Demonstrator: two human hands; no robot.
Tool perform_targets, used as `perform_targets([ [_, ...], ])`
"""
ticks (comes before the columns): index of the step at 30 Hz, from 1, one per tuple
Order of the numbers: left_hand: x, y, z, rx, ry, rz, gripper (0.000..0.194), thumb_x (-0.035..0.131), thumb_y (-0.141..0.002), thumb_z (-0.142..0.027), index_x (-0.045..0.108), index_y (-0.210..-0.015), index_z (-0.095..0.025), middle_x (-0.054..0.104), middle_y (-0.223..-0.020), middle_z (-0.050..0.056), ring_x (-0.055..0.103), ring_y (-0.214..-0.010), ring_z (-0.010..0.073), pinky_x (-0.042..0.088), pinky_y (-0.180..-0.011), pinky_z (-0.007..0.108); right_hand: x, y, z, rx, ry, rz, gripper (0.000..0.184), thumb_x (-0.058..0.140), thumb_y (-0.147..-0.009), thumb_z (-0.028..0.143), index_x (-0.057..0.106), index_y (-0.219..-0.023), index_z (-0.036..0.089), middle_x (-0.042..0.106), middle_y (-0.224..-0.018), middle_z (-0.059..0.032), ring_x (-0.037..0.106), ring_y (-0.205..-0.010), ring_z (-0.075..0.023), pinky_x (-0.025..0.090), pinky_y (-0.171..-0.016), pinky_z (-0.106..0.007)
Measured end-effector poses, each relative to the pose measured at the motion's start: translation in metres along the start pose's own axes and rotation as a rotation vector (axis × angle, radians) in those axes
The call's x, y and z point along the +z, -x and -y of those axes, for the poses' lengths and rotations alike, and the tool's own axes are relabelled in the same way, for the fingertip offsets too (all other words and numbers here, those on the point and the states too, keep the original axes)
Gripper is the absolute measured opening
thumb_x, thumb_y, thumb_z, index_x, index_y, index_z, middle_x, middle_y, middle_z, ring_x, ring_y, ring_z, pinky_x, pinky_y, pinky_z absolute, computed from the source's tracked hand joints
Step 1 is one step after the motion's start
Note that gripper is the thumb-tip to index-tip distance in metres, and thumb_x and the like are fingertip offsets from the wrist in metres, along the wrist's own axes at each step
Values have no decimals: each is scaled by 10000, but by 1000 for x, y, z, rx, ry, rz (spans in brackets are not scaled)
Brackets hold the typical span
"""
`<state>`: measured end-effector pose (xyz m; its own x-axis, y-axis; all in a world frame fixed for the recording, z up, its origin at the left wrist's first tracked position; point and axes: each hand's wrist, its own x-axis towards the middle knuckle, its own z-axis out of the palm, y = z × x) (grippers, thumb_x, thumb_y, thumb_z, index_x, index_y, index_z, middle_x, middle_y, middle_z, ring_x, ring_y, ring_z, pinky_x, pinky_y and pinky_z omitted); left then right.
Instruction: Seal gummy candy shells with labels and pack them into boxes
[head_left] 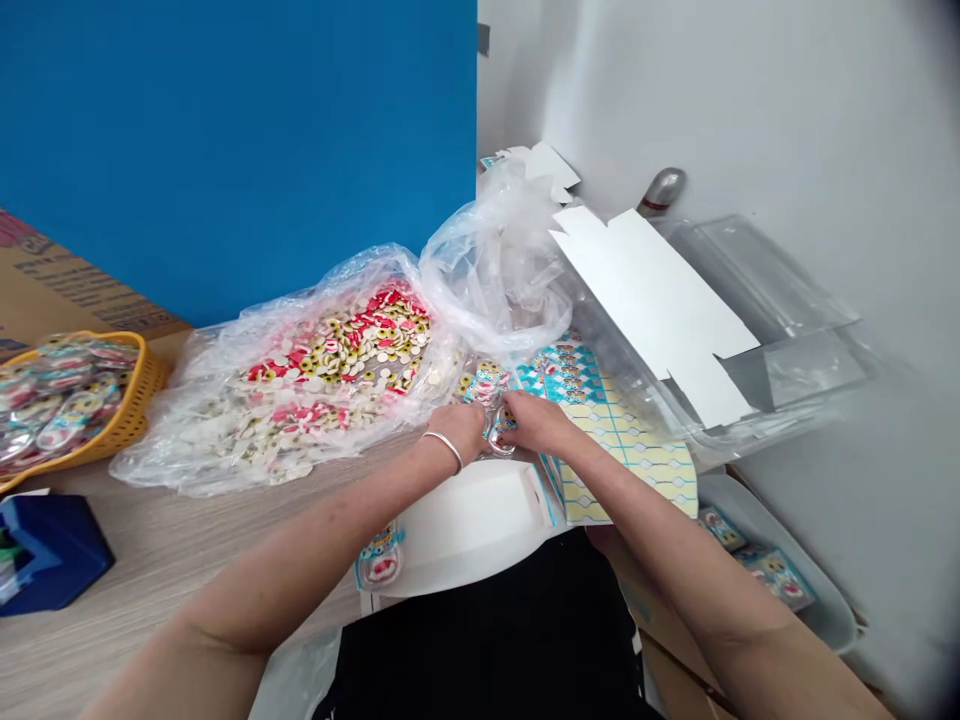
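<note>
My left hand [459, 430], with a white bangle at the wrist, is closed at the left edge of a small clear blister pack [501, 430]. Opposite it, my right hand [534, 424] has its fingers curled round the pack's right side. Both fingertips are partly hidden. Just beyond the hands lie more printed pieces [487, 378] in blue, red and yellow. Below them is an open white box [472, 515]. Another filled blister pack [381, 560] rests at the box's left end, under my left forearm.
A clear plastic bag [217, 420] holds many small red, white and yellow pieces. To its left stands a yellow basket [139, 395] of packs, above a blue holder [82, 550]. Printed card sheets [637, 455], a white cardboard blank [652, 290] and a clear plastic bin [810, 360] are at right.
</note>
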<state>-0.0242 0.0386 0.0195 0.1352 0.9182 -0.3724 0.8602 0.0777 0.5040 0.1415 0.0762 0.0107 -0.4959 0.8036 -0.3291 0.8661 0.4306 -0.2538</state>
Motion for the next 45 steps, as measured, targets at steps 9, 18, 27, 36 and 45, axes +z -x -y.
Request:
perform_targets([
  [9,2,-7,-3,-18,-68,-5,502,818,-618,-104,593,-1066,-131,648,-1181,254,603,-1184,424,427,-1036,545,-9,-8,-7,-70,-56,7,413,750,-749,465,650,-1039,189,692,-1114,-117,656,-980,-261,445,-731,-288],
  [18,-22,-9,5,-20,557,2,288,505,-860,-284,606,-1113,-191,710,-1003,94,689,-993,263,557,-872,412,-67,3,-27,-302,-616,114,341,737,-736,427,671,-932,156,669,-803,21,582,-744,-158,412,-641,-233],
  [27,-27,13,-6,-27,1632,436,522,554,-916,-616,642,-1146,-156,736,-913,103,731,-857,265,600,-721,394,-83,3,8,-303,-440,-178,539,777,-719,310,632,-1217,165,680,-1059,-44,620,-920,-197,453,-791,-274],
  [36,-25,15,-8,-181,1663,217,160,673,-883,-190,706,-1025,-122,740,-894,86,716,-766,164,498,-483,163,-70,14,-13,-243,-390,-272,685,713,-839,393,499,-1451,169,584,-1353,-108,637,-1036,-208,476,-900,-303],
  [45,-22,14,0,-226,1768,232,480,480,-981,-544,630,-1231,-163,746,-1038,124,733,-718,192,512,-428,204,-8,26,-28,-36,151,-43,459,770,-758,323,660,-1163,136,652,-1178,-163,587,-1111,-322,453,-894,-366],
])
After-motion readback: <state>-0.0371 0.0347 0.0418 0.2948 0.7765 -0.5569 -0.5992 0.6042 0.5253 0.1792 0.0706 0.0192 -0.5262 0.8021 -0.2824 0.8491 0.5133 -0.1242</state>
